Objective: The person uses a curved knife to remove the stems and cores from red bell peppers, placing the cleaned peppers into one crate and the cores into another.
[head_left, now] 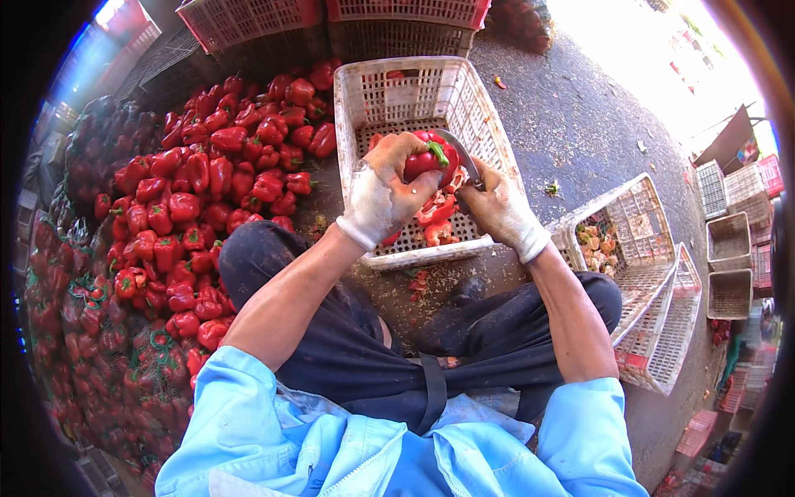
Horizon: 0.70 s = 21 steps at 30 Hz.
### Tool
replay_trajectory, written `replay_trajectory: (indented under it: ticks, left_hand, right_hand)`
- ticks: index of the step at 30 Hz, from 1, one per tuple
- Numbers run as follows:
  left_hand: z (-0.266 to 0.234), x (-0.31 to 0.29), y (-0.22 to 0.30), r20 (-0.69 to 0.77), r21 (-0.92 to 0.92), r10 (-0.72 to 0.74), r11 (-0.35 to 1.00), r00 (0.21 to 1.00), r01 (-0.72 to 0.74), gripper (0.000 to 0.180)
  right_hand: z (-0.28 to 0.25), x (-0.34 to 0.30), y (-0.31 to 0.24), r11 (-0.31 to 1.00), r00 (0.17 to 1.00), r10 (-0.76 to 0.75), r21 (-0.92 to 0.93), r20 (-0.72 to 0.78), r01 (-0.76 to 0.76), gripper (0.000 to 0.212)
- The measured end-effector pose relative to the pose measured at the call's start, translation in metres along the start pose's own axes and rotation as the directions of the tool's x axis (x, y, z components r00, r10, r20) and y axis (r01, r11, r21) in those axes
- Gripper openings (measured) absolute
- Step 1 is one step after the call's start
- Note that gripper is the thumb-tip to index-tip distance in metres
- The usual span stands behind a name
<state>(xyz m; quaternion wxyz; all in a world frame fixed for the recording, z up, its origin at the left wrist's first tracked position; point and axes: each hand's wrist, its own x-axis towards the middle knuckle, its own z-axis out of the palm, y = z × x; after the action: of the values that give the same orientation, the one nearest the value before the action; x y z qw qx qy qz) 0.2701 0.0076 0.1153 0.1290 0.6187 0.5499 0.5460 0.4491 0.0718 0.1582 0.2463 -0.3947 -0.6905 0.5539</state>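
Wrapped round a red bell pepper (pixel 424 161) with a green stem, my left hand (pixel 383 192) wears a soiled white glove. My right hand (pixel 499 207), gloved the same way, grips a knife (pixel 460 151) with a curved blade. The blade lies against the far right side of the pepper. Both hands are above a white plastic crate (pixel 418 76) with slotted walls. Cut red pepper pieces (pixel 439 219) lie in the crate below my hands. The knife's handle is mostly hidden in my right fist.
A large heap of whole red peppers (pixel 190 199) spreads to my left, beside mesh sacks of peppers (pixel 91 348). On the right, a tilted white crate (pixel 638 219) holds pepper cores (pixel 598 244). Red crates (pixel 248 21) stand at the far side.
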Motion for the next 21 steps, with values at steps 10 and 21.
replay_trajectory:
  ticks: [10,21]
  left_hand:
    - [0.001,0.006,0.003,-0.075,-0.018,-0.02,1.0,0.997,0.019,0.022]
    - [0.01,0.003,-0.018,-0.098,-0.479,-0.441,0.807,0.892,0.346,0.024]
  right_hand:
    - [0.0,0.023,0.073,0.948,0.981,-0.191,-0.253,0.034,0.194,0.033]
    - [0.013,0.039,0.087,0.943,0.989,-0.15,-0.301,-0.002,0.143,0.026]
